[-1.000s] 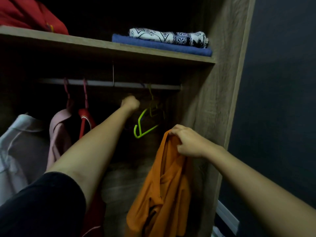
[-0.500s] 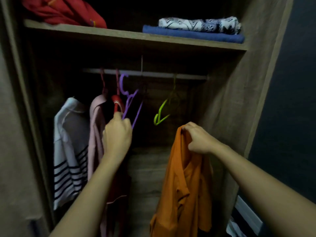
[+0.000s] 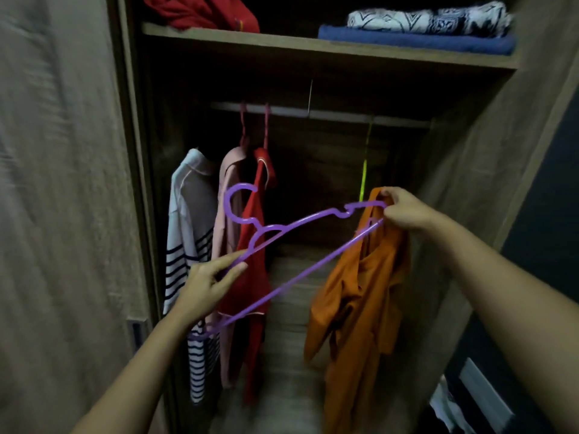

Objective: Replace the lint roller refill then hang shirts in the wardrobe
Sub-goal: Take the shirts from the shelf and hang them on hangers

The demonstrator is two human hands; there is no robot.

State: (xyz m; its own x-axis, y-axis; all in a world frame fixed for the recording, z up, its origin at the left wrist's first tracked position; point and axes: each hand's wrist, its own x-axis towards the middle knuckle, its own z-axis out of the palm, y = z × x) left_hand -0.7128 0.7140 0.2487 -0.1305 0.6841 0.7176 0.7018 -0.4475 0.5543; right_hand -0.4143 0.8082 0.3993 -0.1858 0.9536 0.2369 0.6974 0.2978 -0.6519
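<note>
Right now the left hand (image 3: 205,285) is raised in front of the open wardrobe (image 3: 488,189). Its fingers (image 3: 228,256) are only lightly bent, and forefinger and thumb pinch one sloping arm of a purple plastic hanger (image 3: 313,218). That hanger is off the rail (image 3: 332,114) and tilted, hook up and to the left, with its far end reaching across to the right hand (image 3: 405,211).

The right hand's fingers are curled and grip the collar of an orange shirt (image 3: 360,292), which hangs limp from that grip in front of the wardrobe's right side. The hanger's tip meets the shirt at that same spot. Whether the right hand also holds the tip cannot be told.

Three garments hang on the left part of the rail, close together: a white shirt with dark stripes (image 3: 185,233), a pale pink shirt (image 3: 226,195) and a red shirt (image 3: 255,264). A lime-green hanger (image 3: 363,180) hangs bare on the rail, just behind the orange shirt.

On the shelf (image 3: 282,45) above lie a crumpled red cloth (image 3: 203,10) at the left and, at the right, a folded patterned cloth (image 3: 423,18) on top of a folded blue cloth (image 3: 416,42). The wardrobe door (image 3: 62,183) stands at the left.
</note>
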